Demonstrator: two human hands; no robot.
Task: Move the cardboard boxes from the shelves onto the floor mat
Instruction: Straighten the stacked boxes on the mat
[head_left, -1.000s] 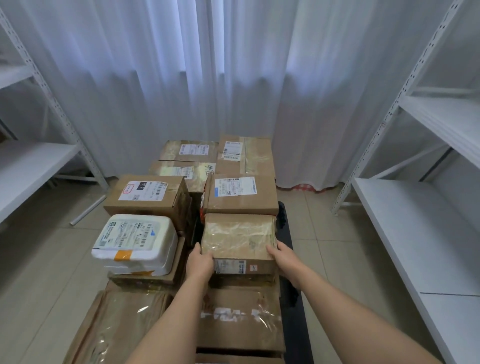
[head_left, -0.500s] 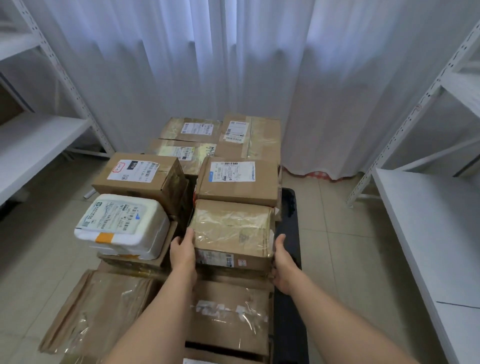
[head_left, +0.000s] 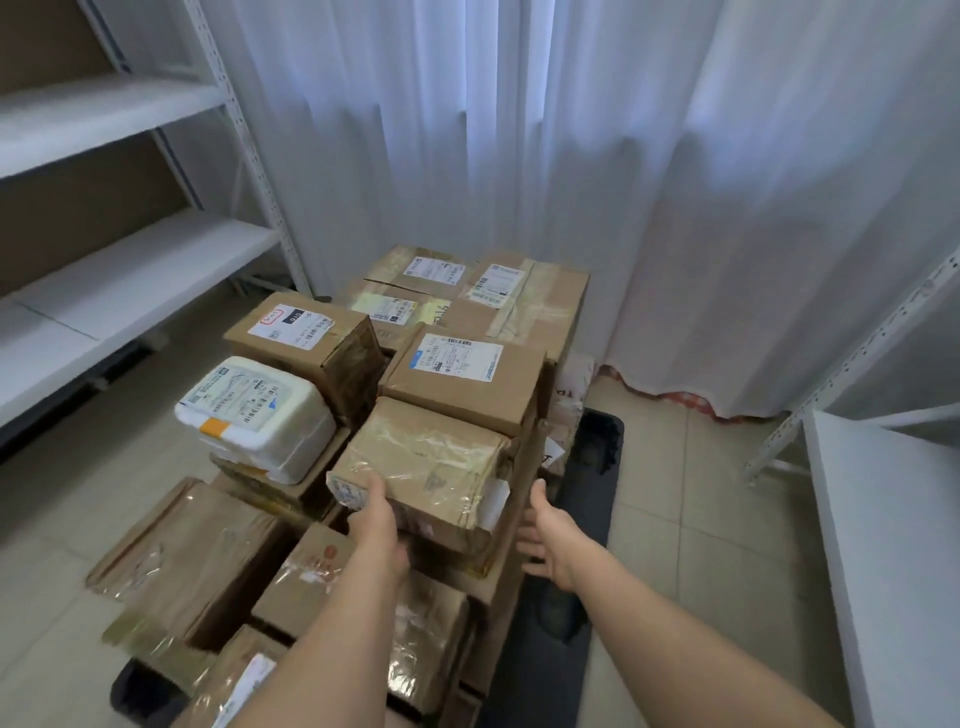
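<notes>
- Brown cardboard everywhere: a heap of taped boxes sits on the black floor mat, between the white shelves on either side.
- The taped box up front rests on top of the pile, right beside the white foam container.
- Left hand is flat against that box's near face, fingers pretty much straight, not really wrapped round it.
- Right hand is spread open just off the box's right corner, holding nothing.
- White curtain hangs behind the whole stack.
</notes>
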